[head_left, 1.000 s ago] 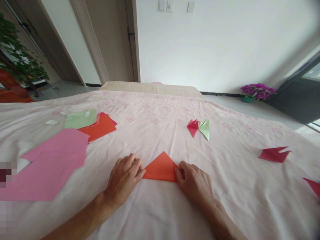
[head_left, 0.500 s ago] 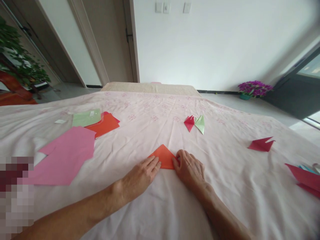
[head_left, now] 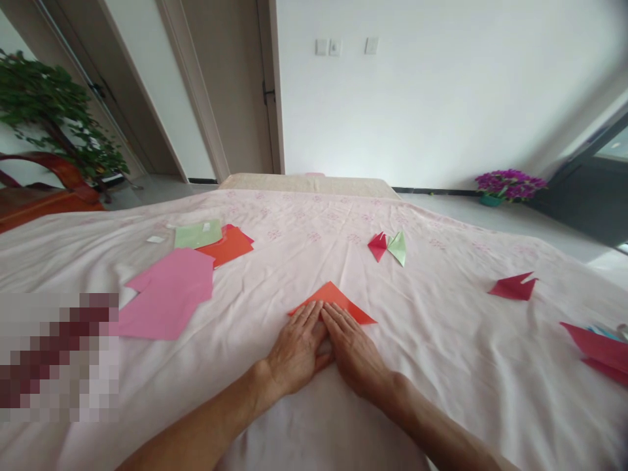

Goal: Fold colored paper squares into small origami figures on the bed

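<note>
An orange sheet of origami paper (head_left: 332, 293), folded into a triangle, lies flat on the cloth with its peak pointing away from me. My left hand (head_left: 300, 343) rests on its lower middle, fingers stretched out and pressing down. Beside it, my right hand (head_left: 356, 347) lies on the paper too, its fingers straight and their tips meeting those of the left. The fingers hide the middle of the paper's near edge. Both side corners of the triangle stick out past the hands.
Pink sheets (head_left: 171, 294), orange paper (head_left: 230, 247) and a green packet (head_left: 197, 233) lie at left. Folded red (head_left: 378, 246) and green (head_left: 398, 248) pieces stand beyond my hands. More red folded paper (head_left: 514, 286) is at right. A pale patterned cloth (head_left: 314, 222) covers the surface.
My right hand has moved from the paper's right corner to its middle, and its curled fingers have straightened. My left hand has come in against it. More of the triangle's right side shows.
</note>
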Tool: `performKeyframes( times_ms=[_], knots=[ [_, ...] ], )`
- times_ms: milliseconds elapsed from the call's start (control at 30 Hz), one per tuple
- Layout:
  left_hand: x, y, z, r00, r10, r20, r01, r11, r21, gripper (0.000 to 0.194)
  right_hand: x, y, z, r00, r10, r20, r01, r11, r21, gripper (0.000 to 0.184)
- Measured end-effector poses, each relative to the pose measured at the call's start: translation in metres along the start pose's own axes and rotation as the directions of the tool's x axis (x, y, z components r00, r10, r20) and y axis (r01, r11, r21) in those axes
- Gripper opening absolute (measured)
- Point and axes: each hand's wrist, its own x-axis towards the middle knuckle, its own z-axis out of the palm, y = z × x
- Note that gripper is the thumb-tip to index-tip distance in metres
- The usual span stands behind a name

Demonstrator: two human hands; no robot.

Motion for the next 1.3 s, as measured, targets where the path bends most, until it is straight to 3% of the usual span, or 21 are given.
performKeyframes(
  times_ms=[233,733,900,1067,1300],
  knots=[
    [-0.008,0.0,-0.001,1.0,0.022,0.01,-0.022,0.999,0.045,0.068,-0.014,0.002,0.006,0.992,-0.058,-0.109,0.053,0.997,-0.047,0.059],
    [-0.021,0.0,-0.002,1.0,-0.022,-0.018,0.023,0.993,0.114,0.066,-0.02,-0.007,0.002,0.999,0.021,-0.03,-0.026,0.98,-0.196,0.066],
    [-0.023,0.002,-0.006,0.999,-0.046,-0.012,0.047,0.991,0.122,0.067,-0.026,-0.001,0.002,0.997,0.022,-0.079,-0.039,0.974,-0.222,0.067],
    [-0.034,-0.007,-0.009,0.996,-0.083,0.035,0.077,0.987,0.143,0.075,-0.038,0.011,-0.001,0.996,0.073,-0.049,-0.083,0.968,-0.235,0.067],
    [-0.058,-0.029,-0.023,0.99,-0.115,0.076,0.099,0.976,0.193,0.067,-0.059,0.03,-0.014,0.993,0.121,0.003,-0.116,0.959,-0.259,0.069]
  ],
)
